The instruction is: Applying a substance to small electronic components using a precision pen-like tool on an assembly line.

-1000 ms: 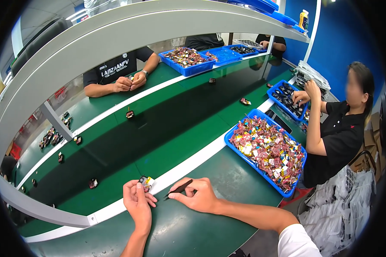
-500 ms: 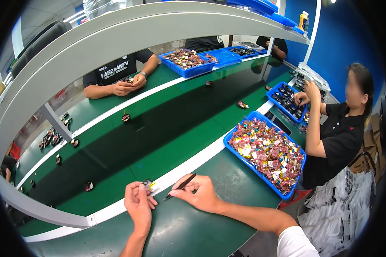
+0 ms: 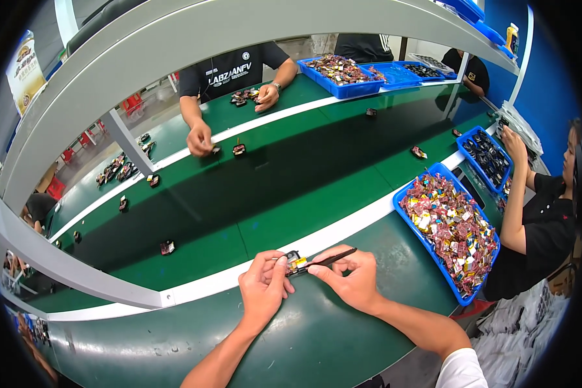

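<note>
In my left hand [image 3: 262,286] a small black electronic assembly [image 3: 295,264] with a yellow and silver piece is pinched between thumb and fingers. My right hand [image 3: 354,279] grips dark tweezers [image 3: 336,257] like a pen. The tweezers' tip reaches the assembly, close to the yellow piece; whether it clamps anything is too small to tell. Both hands hover over the near green bench [image 3: 207,330], by the white strip that borders the belt.
Right of my hands stands a blue tray [image 3: 436,239] heaped with small circuit boards. Loose assemblies, such as one dark red unit [image 3: 167,247], lie along the green belt [image 3: 213,239]. A co-worker's hand [image 3: 200,139] is opposite; another person sits at right. A grey frame [image 3: 136,301] stands at left.
My hands have come together, and the tweezers now meet the assembly. The view has swung left. Across the belt, the co-worker's hands have separated, one reaching onto the belt's edge.
</note>
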`<action>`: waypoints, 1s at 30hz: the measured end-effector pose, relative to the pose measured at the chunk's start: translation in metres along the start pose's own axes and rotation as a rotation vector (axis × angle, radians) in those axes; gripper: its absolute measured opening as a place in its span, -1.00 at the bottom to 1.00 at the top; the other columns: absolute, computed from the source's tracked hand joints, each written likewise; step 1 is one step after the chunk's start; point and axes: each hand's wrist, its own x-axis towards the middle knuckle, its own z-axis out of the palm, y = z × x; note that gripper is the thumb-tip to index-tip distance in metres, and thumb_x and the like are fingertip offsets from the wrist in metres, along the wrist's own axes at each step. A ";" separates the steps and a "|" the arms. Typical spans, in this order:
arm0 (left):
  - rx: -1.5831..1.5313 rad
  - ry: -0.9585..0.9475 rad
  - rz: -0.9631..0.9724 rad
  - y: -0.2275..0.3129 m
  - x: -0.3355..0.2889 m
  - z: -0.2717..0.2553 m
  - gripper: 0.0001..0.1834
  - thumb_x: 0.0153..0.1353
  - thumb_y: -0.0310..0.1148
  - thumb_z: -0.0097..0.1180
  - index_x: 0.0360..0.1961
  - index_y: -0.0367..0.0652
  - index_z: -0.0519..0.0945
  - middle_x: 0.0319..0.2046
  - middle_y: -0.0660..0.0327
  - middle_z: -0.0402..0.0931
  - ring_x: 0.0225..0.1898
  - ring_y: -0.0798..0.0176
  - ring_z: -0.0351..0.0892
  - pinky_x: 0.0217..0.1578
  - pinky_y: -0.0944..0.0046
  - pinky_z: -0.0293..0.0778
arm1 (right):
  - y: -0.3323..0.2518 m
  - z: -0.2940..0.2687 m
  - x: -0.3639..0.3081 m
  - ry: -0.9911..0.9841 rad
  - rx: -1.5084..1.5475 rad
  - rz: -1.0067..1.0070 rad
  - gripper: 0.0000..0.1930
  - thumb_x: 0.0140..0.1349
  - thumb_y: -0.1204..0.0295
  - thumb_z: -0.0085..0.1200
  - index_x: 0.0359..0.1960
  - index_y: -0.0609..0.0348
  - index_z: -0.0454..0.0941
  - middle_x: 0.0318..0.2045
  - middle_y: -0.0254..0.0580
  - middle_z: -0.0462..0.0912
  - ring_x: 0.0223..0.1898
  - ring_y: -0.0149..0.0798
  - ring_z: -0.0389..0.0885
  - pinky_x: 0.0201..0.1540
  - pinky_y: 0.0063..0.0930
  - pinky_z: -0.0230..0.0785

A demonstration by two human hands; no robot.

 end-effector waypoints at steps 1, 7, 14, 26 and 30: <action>0.001 -0.009 -0.002 0.001 0.000 0.001 -0.84 0.41 -0.47 0.09 -0.09 -0.36 0.54 -0.39 0.10 0.67 -0.62 0.42 0.58 -0.70 0.46 0.39 | 0.002 0.000 0.000 0.007 -0.008 0.003 -0.89 0.12 0.63 0.36 -0.33 0.33 0.67 -0.45 -0.33 0.72 -0.65 -0.74 0.29 -0.62 -0.75 0.05; -0.001 -0.023 0.013 0.001 0.000 0.002 -0.84 0.41 -0.48 0.08 -0.08 -0.37 0.54 -0.41 0.11 0.66 -0.61 0.40 0.59 -0.68 0.45 0.42 | 0.005 0.001 -0.001 0.025 -0.056 -0.002 -0.88 0.12 0.61 0.38 -0.33 0.33 0.68 -0.49 -0.36 0.70 -0.67 -0.74 0.27 -0.64 -0.74 0.04; 0.009 -0.017 -0.024 0.003 0.000 0.003 -0.86 0.40 -0.50 0.08 -0.11 -0.38 0.54 -0.47 0.10 0.66 -0.60 0.36 0.65 -0.69 0.44 0.46 | 0.008 0.001 -0.001 0.039 -0.143 -0.037 -0.86 0.11 0.59 0.40 -0.32 0.33 0.69 -0.54 -0.39 0.67 -0.67 -0.75 0.28 -0.65 -0.74 0.05; -0.024 -0.055 0.015 0.002 -0.001 0.003 -0.84 0.40 -0.51 0.08 -0.09 -0.40 0.53 -0.40 0.05 0.69 -0.48 0.26 0.74 -0.60 0.40 0.60 | 0.011 0.004 -0.001 0.026 -0.009 0.065 -0.86 0.14 0.57 0.38 -0.27 0.30 0.70 -0.55 -0.43 0.68 -0.68 -0.77 0.18 -0.66 -0.74 -0.05; -0.052 -0.074 0.005 0.000 -0.001 0.003 -0.83 0.40 -0.50 0.08 -0.08 -0.40 0.52 -0.38 0.03 0.69 -0.47 0.22 0.75 -0.57 0.38 0.63 | 0.011 0.000 0.000 -0.007 -0.046 0.063 -0.87 0.14 0.58 0.38 -0.28 0.30 0.70 -0.56 -0.43 0.67 -0.67 -0.77 0.18 -0.66 -0.74 -0.05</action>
